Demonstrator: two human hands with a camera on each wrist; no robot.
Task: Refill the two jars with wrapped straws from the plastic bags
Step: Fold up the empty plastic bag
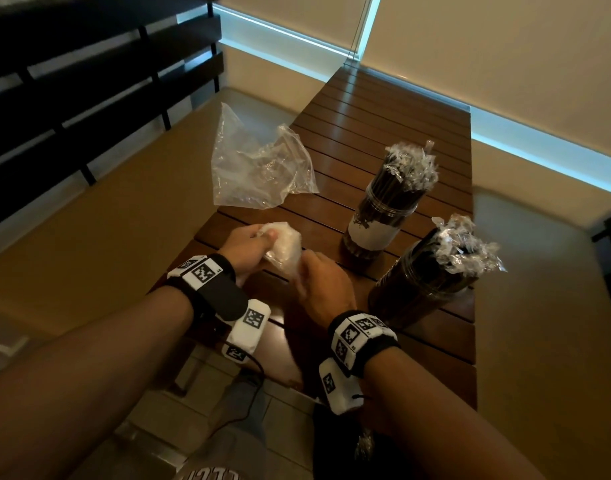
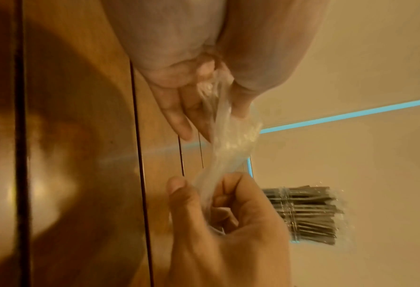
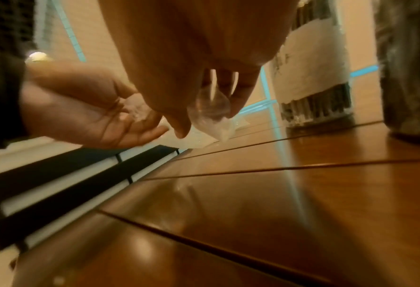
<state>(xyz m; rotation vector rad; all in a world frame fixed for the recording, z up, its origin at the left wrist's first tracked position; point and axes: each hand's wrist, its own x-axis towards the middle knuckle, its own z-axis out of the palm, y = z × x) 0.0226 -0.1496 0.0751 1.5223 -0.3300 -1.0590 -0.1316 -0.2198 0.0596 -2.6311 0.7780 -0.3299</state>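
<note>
A person stands at a slatted wooden table [image 1: 383, 140], both bare forearms reaching over its near left corner. The left hand [image 1: 250, 242] and the right hand [image 1: 323, 284] together hold a crumpled, empty clear plastic bag [image 1: 285, 245] just above the tabletop. The left wrist view shows the left fingers [image 2: 177, 120] and thumb pinching one end of the twisted plastic, while the right hand's curled fingers and thumb grip the other end, so the bag is stretched between them. A second clear plastic bag [image 1: 259, 168] lies loose and open farther back, hanging partly over the table's left edge; dark shapes show faintly through it, too unclear to identify. To the right stand two jars, close together but apart. The farther jar [image 1: 380, 223] carries a white label, the nearer jar [image 1: 421, 289] is plain. Both are packed with dark wrapped straws [image 1: 411, 164] whose clear wrapper ends bristle above the rims.
</note>
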